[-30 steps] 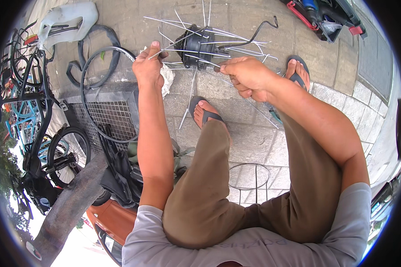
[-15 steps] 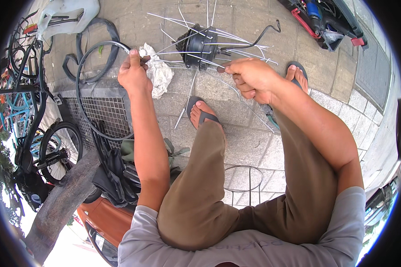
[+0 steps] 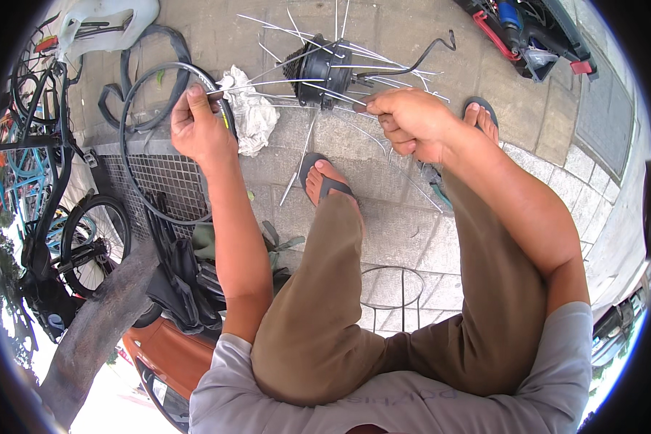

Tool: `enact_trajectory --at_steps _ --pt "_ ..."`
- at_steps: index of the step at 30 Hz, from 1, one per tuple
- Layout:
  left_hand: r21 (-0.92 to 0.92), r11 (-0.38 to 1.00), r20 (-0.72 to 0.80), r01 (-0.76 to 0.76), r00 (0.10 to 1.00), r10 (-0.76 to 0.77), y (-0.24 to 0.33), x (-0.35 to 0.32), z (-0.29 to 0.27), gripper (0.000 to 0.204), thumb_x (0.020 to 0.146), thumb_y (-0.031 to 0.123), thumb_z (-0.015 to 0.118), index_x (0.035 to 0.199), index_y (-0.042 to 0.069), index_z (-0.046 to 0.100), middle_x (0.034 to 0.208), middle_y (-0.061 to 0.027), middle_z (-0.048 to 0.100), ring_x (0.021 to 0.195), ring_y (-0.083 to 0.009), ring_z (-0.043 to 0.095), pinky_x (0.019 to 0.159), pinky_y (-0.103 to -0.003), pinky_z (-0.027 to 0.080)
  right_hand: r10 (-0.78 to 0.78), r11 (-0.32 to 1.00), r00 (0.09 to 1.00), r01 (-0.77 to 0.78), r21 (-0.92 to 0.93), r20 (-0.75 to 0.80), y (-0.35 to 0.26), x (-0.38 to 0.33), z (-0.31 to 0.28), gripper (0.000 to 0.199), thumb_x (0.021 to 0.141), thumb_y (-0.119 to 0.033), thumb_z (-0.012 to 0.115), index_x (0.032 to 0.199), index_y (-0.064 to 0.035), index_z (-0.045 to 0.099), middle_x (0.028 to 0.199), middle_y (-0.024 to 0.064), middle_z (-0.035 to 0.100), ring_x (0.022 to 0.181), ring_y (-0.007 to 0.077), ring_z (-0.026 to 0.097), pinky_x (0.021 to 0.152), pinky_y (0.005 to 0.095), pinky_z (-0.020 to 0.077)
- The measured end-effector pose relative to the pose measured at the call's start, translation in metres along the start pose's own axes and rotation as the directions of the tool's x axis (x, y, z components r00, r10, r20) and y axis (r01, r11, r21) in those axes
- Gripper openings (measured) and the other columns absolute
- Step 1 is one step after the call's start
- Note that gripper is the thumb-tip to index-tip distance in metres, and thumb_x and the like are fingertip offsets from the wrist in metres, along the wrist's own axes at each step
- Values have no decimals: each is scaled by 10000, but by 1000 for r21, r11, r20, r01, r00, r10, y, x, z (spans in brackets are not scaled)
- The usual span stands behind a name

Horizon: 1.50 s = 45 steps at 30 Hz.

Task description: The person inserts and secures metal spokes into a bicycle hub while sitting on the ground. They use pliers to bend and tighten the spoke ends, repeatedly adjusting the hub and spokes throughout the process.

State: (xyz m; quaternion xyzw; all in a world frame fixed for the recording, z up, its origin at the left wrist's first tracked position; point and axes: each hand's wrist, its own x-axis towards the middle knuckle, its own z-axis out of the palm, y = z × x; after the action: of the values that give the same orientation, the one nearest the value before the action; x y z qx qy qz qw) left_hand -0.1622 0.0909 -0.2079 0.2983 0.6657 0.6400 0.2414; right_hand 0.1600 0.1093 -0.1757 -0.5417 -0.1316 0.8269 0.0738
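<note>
A black wheel hub [image 3: 321,72] with a toothed cassette [image 3: 293,69] on its left side lies on the paving, and many loose silver spokes fan out from it. My left hand [image 3: 202,132] is closed, thumb against fingers, on the outer end of a spoke [image 3: 271,85] that runs to the hub. Just behind those fingers passes a thin dark bicycle rim [image 3: 126,119]. To the right of the hub, my right hand [image 3: 411,121] pinches the end of another spoke [image 3: 344,97]. Its curled fingers hide the very tip.
A crumpled white rag [image 3: 254,119] lies beside the rim. Beyond it is a black inner tube [image 3: 184,54]. A metal grate [image 3: 159,173], dark bags [image 3: 184,275] and a wire stand [image 3: 392,307] are nearer. An open toolbox [image 3: 528,36] stands far right; bicycles [image 3: 98,246] are at left.
My left hand has moved left and slightly down, away from the hub, and more of the rim and rag shows. My right hand has hardly moved.
</note>
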Motion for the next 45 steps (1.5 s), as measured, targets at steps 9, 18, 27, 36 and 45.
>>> enact_trajectory --at_steps 9,18,27,36,45 --pt "-75 972 23 223 975 -222 -18 16 -14 243 1029 194 760 1091 -32 695 872 -55 700 745 -138 640 654 -255 477 -33 997 999 32 -67 -4 -5 0 -2 161 1058 -159 581 1147 -44 651 679 -62 390 487 47 253 418 270 187" --pt "-37 681 552 -732 553 624 82 -87 18 335 838 -47 860 1139 14 725 992 -115 709 797 -199 695 688 -301 550 -26 999 999 25 -39 -24 0 -2 -3 74 1042 -144 574 1011 -83 602 685 -55 389 517 66 269 449 286 204" --pt "-479 874 507 88 840 193 78 -130 29 533 1082 468 603 1361 15 616 1099 -96 669 1023 -308 701 824 -413 557 -42 999 998 43 -29 36 -8 -10 -1 463 1068 -145 528 1525 -73 550 686 -78 355 518 42 252 441 260 212" --pt "658 714 404 -237 912 -69 -30 -133 43 750 870 346 880 1333 -113 510 1170 -215 601 1107 -368 639 968 -452 531 -11 976 990 42 -215 143 -7 -4 -24 495 1067 -171 606 1548 -71 549 809 -38 490 576 45 367 449 229 284" --pt "645 702 389 -301 920 37 -46 -126 52 739 799 407 930 1193 -74 531 1136 -237 577 1036 -420 621 929 -494 519 -191 922 971 126 -366 -145 -6 -11 16 418 1055 -162 630 1445 -12 635 664 -97 413 495 10 279 433 228 200"
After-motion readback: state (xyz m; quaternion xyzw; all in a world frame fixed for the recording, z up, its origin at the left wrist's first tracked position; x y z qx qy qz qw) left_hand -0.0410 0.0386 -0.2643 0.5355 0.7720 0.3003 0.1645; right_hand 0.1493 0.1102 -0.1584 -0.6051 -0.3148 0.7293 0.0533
